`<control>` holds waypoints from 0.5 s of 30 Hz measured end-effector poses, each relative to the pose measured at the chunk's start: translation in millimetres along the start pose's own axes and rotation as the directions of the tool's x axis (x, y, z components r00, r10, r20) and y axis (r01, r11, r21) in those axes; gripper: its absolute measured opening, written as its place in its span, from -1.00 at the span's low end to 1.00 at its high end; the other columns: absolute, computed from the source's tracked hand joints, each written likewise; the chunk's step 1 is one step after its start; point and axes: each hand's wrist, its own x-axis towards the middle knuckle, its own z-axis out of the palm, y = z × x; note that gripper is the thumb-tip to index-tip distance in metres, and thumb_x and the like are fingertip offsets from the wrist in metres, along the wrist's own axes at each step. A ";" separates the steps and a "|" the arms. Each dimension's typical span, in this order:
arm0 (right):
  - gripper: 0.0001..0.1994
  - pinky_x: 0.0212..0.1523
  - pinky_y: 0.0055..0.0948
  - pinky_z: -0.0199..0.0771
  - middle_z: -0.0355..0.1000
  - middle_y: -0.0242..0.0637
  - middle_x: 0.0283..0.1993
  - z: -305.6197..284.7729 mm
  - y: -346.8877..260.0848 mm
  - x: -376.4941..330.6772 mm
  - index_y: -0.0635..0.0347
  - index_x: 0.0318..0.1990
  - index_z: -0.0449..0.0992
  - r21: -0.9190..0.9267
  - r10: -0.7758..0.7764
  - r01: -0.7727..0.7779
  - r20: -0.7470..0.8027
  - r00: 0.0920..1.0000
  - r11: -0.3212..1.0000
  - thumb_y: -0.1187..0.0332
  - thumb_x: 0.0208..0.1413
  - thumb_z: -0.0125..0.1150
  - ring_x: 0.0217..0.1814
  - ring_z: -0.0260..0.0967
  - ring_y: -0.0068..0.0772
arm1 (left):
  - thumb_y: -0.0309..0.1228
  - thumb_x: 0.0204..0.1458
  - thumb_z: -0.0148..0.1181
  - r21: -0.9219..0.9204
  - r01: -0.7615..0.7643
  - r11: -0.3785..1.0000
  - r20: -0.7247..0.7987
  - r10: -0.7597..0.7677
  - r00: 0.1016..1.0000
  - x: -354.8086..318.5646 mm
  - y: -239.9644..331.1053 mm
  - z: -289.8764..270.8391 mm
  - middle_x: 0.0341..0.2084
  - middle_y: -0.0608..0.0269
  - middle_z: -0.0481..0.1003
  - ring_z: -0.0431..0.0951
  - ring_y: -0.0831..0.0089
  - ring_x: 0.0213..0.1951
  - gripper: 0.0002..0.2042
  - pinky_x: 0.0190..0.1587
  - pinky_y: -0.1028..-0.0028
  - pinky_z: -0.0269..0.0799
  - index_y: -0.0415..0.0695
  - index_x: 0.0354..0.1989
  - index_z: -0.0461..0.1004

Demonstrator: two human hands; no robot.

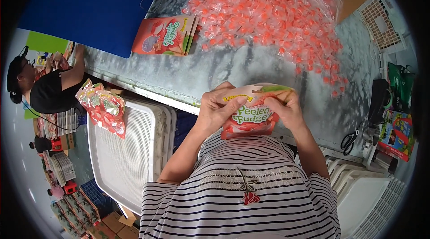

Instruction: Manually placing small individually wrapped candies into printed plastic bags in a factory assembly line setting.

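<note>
Between my two hands is a red and white candy pouch [250, 114], held upright in front of my striped shirt at the table's near edge. My left hand [218, 108] grips its upper left side, thumb across the front. My right hand [286, 108] pinches its upper right side, thumb also on the front. Beyond the pouch, a big heap of clear-wrapped pink candies [273, 19] spreads over the grey table [215, 71]. A stack of flat pouches [163, 35] lies to the left of the heap.
White mesh trays [123, 162] are stacked at my left, with filled pouches [103, 106] on top. A blue panel [85, 6] covers the far left. Black scissors [349, 142] lie at the right, near a white basket [380, 21]. A person in black [56, 89] works at the left.
</note>
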 end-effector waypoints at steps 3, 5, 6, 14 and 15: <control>-0.84 -0.25 -0.64 0.45 0.57 -0.40 -0.28 1.1 7.8 1.4 0.36 -0.15 0.59 0.023 -0.001 0.002 -0.060 0.998 1.000 0.50 0.17 0.14 -0.28 0.42 -0.71 | -0.43 0.09 0.25 -0.057 0.033 0.998 -0.013 -0.034 0.999 0.0 3.7 6.4 -0.52 0.34 0.36 0.32 0.62 -0.43 -0.85 -0.43 0.58 0.23 -0.27 -0.27 0.60; -0.83 -0.26 -0.62 0.46 0.58 -0.37 -0.28 6.1 1.9 4.0 0.37 -0.14 0.58 0.008 0.031 -0.030 -0.097 0.995 1.000 0.52 0.16 0.14 -0.30 0.43 -0.69 | -0.43 0.09 0.25 -0.045 0.020 0.999 -0.029 -0.021 0.999 -1.1 2.8 5.9 -0.51 0.35 0.36 0.32 0.63 -0.44 -0.84 -0.44 0.59 0.21 -0.30 -0.28 0.59; -0.83 -0.28 -0.63 0.47 0.58 -0.36 -0.31 7.8 -0.6 6.6 0.38 -0.17 0.59 -0.015 0.008 -0.009 -0.076 0.997 1.000 0.50 0.17 0.13 -0.32 0.43 -0.69 | -0.43 0.09 0.25 -0.031 0.008 0.999 -0.047 -0.010 0.999 -2.5 2.7 5.3 -0.51 0.37 0.36 0.32 0.65 -0.46 -0.83 -0.45 0.60 0.20 -0.33 -0.29 0.58; -0.77 -0.50 -0.66 0.33 0.48 -0.40 -0.56 13.0 -8.7 11.5 0.39 -0.41 0.59 -0.129 0.186 -0.222 -0.244 0.952 0.966 0.43 0.21 0.10 -0.58 0.32 -0.70 | -0.38 0.11 0.23 -0.052 0.028 0.998 -0.007 -0.028 1.000 -9.2 -21.4 -11.9 -0.34 0.34 0.49 0.46 0.63 -0.32 -0.70 -0.29 0.59 0.39 -0.26 -0.02 0.49; -0.77 -0.50 -0.66 0.33 0.48 -0.40 -0.56 17.5 -7.1 14.9 0.39 -0.41 0.59 -0.130 0.189 -0.215 -0.188 0.964 0.968 0.43 0.21 0.10 -0.58 0.32 -0.70 | -0.39 0.10 0.25 -0.102 0.124 0.987 0.025 -0.122 0.992 -17.7 -24.1 -18.2 -0.27 0.30 0.52 0.48 0.62 -0.27 -0.64 -0.24 0.59 0.41 -0.25 0.05 0.45</control>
